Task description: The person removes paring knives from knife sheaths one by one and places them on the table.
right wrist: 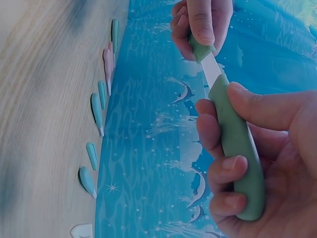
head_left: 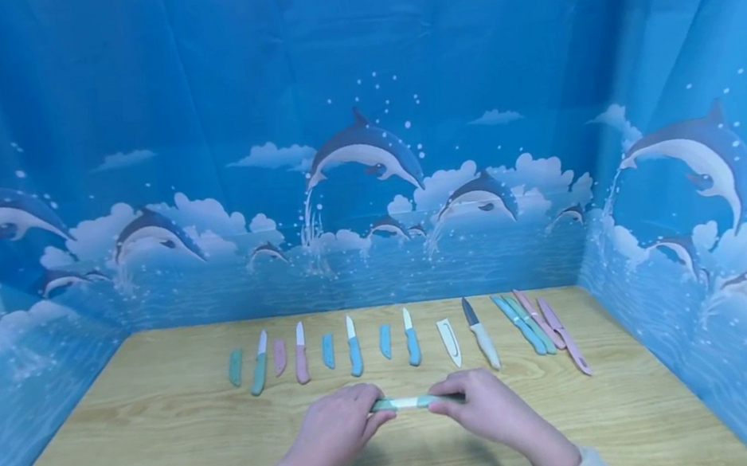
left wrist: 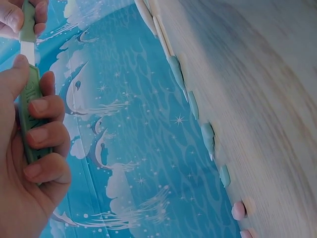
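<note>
My right hand (head_left: 488, 407) grips the green handle of a paring knife (right wrist: 241, 158), fingers curled round it and thumb along its upper end. Its white blade (right wrist: 211, 68) shows only as a short stretch, the tip part hidden inside a green sheath (left wrist: 31, 94). That sheath lies in my left hand (head_left: 336, 430), with the thumb pressed near its mouth and the fingers wrapped about it. Both hands hold the pair level above the table's near middle in the head view, sheath at left, handle at right.
Across the wooden table (head_left: 158, 442) runs a row of bare knives beside sheaths: green knife (head_left: 259, 373), pink knife (head_left: 302, 363), blue knives (head_left: 355, 355), white-handled knife (head_left: 485, 345) with white sheath (head_left: 449, 342). Several sheathed knives (head_left: 565, 337) cluster at right. A dolphin-print curtain (head_left: 378, 264) encloses the table.
</note>
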`<state>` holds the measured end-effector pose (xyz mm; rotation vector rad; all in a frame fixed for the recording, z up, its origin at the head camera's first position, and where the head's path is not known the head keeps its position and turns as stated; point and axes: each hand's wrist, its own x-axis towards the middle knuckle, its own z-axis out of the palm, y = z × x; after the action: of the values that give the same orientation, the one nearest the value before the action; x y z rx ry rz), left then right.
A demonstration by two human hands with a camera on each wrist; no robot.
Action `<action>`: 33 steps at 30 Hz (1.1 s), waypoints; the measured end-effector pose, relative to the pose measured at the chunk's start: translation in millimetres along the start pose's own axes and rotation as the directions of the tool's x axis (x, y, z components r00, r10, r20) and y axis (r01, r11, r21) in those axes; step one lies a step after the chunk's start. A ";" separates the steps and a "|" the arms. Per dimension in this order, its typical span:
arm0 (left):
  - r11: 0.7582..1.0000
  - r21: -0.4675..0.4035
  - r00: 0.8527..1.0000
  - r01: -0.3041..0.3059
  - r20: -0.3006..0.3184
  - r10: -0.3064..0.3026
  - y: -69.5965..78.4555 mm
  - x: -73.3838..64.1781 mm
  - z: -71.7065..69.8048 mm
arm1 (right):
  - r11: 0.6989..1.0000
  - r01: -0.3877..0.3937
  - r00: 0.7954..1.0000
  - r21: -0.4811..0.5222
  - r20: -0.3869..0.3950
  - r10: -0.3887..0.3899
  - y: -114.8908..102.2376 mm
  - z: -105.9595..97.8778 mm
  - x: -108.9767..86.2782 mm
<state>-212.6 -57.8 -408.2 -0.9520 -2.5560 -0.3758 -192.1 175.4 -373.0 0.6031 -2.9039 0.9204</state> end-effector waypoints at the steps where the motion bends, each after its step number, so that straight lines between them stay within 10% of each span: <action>1: 1.000 -0.003 1.000 0.002 0.002 -0.002 -0.1 -0.4 -0.2 | 1.000 0.000 1.000 0.002 0.000 0.000 -0.1 0.0 0.0; 33: 0.999 -0.013 0.999 0.036 0.032 -0.035 -3.0 0.9 -1.6 | 0.999 -0.031 0.999 0.020 0.027 0.030 1.2 -5.6 1.3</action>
<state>-214.8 -60.1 -406.7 -0.9255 -2.6053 -0.3918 -194.1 179.0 -368.8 0.5785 -2.9387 0.9537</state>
